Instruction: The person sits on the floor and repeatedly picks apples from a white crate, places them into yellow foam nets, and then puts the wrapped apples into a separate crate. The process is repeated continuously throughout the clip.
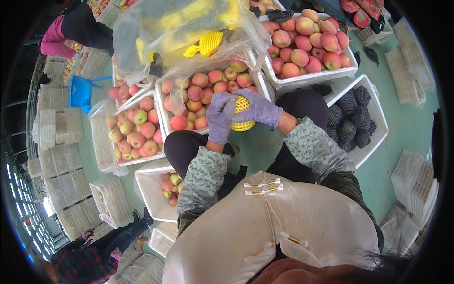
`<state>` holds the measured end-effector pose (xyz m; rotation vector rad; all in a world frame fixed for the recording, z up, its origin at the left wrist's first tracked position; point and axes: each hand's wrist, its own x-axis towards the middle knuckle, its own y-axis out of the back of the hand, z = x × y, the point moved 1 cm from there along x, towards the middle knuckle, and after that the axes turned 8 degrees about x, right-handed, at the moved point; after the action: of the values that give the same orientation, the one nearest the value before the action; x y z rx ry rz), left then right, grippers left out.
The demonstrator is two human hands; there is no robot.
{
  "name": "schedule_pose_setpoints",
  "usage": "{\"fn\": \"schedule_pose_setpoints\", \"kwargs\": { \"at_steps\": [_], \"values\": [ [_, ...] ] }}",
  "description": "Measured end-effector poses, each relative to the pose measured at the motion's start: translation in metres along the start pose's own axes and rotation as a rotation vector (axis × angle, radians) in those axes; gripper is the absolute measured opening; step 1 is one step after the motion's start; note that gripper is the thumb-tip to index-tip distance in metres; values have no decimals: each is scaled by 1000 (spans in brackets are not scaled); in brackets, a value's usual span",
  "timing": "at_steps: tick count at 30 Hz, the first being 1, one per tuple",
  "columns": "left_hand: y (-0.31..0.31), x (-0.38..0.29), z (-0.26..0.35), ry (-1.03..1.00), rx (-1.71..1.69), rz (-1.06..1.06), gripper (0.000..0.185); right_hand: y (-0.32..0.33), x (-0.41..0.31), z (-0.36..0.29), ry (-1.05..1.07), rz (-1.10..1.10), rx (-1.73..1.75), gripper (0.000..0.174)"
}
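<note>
Between my knees, both hands, in purple knit gloves, hold a yellow foam fruit net (243,125). The net bulges round, and the fruit inside is mostly hidden. My left hand (220,114) grips its left side with curled fingers. My right hand (261,108) wraps across its middle and right side. Just beyond them stands a white crate of apples (195,93), partly covered by a clear plastic bag (152,46) of yellow foam nets (210,43).
More apples fill a crate (279,82) ahead right and another (161,124) at left. Dark-netted fruits (347,130) lie in a white box (376,142) by my right knee. A blue plastic stool (80,91) and stacked crates (67,177) stand left. Other people (85,259) are nearby.
</note>
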<state>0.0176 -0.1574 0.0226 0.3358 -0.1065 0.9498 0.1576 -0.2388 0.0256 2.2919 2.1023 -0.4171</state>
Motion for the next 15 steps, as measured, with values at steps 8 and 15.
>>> {"fn": "schedule_pose_setpoints", "kwargs": {
  "at_steps": [8,15],
  "values": [
    [12,175,-101,126,572,271,39,14,16,-4,20,139,367,78],
    [5,261,-175,220,1281,42,52,26,22,-13,135,256,12,83]
  ]
}}
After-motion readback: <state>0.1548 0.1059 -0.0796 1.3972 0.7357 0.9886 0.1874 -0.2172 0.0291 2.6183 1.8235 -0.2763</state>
